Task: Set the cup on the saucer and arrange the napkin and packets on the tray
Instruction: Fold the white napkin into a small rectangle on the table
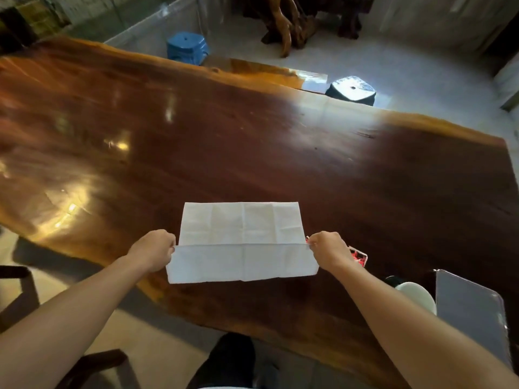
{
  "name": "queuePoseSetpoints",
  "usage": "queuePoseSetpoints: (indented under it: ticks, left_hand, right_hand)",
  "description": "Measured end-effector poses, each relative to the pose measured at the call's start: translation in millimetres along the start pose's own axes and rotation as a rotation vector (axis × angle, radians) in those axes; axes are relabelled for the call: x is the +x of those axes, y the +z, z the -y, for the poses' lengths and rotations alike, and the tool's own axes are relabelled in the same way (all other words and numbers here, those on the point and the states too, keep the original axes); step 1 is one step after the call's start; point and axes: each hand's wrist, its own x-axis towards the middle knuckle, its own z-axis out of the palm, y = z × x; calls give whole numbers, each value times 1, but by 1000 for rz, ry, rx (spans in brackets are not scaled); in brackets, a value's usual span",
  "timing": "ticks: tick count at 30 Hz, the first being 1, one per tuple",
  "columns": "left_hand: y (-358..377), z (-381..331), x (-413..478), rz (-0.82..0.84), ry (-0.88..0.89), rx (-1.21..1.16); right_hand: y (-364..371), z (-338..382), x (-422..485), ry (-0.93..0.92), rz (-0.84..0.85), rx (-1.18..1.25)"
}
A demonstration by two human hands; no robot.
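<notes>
A white napkin [241, 242] is spread over the dark wooden table [252, 141], creased along a fold line across its middle. My left hand [153, 248] pinches the napkin's left end at the fold, and my right hand [330, 249] pinches its right end. The near half hangs down from the fold. A red and white packet [358, 255] peeks out behind my right wrist. A white cup or saucer [417, 296] shows partly beside my right forearm. A grey metal tray [471, 310] lies at the table's right near corner.
Two blue plastic stools [186, 47] [352, 89] stand on the floor beyond the table's far edge. Dark wooden chair parts [19, 293] sit at the lower left. A carved root furniture piece [292, 23] stands at the back.
</notes>
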Motion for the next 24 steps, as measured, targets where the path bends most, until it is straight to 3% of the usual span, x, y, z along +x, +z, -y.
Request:
queuePoseSetpoints:
  ticks: [5, 24]
  left_hand:
    - [2, 11, 43, 83, -38, -78]
    - [31, 33, 199, 81, -122, -475]
  right_hand:
    - [1, 11, 40, 84, 25, 20]
    - [43, 30, 197, 308, -82, 386]
